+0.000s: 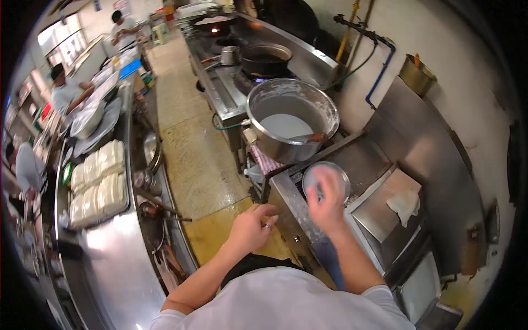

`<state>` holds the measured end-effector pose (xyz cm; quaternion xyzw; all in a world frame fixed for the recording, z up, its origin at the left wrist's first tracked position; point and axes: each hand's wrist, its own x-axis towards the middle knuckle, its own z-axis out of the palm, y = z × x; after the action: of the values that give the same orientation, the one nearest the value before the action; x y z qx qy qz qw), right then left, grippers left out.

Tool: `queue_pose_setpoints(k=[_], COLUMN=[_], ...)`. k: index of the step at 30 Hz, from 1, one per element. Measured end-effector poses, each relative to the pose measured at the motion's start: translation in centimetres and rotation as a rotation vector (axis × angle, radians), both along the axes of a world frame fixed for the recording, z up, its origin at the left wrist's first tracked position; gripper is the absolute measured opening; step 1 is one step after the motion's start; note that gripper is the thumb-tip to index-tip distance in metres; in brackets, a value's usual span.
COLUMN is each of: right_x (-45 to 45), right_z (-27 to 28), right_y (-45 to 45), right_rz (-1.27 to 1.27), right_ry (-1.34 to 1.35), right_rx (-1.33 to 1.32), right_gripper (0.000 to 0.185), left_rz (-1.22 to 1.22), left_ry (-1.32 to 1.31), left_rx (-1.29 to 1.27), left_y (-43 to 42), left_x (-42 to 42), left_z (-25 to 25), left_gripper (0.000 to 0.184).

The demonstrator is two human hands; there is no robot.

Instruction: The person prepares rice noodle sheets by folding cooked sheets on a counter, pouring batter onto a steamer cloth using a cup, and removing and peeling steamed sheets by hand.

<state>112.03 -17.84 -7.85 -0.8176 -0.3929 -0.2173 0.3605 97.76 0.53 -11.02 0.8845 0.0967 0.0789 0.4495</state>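
My left hand [253,228], a ring on one finger, hovers in front of my body above the yellow floor section. Its fingers are loosely bent and a little apart, with nothing visible in them. My right hand [326,203] is smeared by motion, thumb apart from the fingers, and no object shows in it. Behind that hand, partly hidden, a round metal bowl [344,179] rests on the steel counter. Just beyond stands a large steel pot [264,132] with whitish liquid inside. A brown-handled utensil [316,137] lies across its inner edge.
A dark pan [267,69] sits over a blue flame, near a metal pitcher [230,55]. To the right, a white cloth [404,204] lies on a metal cover [379,214]. White packed blocks [99,192] fill trays on the left counter. Several people work at the far left.
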Motion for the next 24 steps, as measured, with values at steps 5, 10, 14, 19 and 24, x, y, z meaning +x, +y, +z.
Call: queue_pose_setpoints(k=[5, 10, 14, 19, 24], right_x=[9.1, 15.7, 21.5, 21.5, 19.3], right_z=[3.7, 6.0, 10.0, 8.1, 7.2], right_y=[3.5, 8.2, 9.0, 8.4, 7.1], right_rz=[-0.104, -0.059, -0.417, -0.38, -0.291], right_ry=[-0.03, 0.13, 0.08, -0.055, 0.064], right_rx=[-0.366, -0.423, -0.555, -1.037, -1.166], right_gripper=[0.053, 0.022, 0.026, 0.039, 0.014], left_rz=[-0.132, -0.162, -0.178, -0.212, -0.261], left_ry=[-0.106, -0.129, -0.196, -0.283, -0.231], left_rx=[-0.009, -0.026, -0.034, 0.133, 0.171], left_y=[5.5, 11.2, 14.2, 14.9, 14.3], left_x=[7.6, 13.4, 18.1, 22.4, 24.4], left_z=[-0.5, -0.2, 0.1, 0.1, -2.4], left_gripper=[0.025, 0.025, 0.027, 0.032, 0.03])
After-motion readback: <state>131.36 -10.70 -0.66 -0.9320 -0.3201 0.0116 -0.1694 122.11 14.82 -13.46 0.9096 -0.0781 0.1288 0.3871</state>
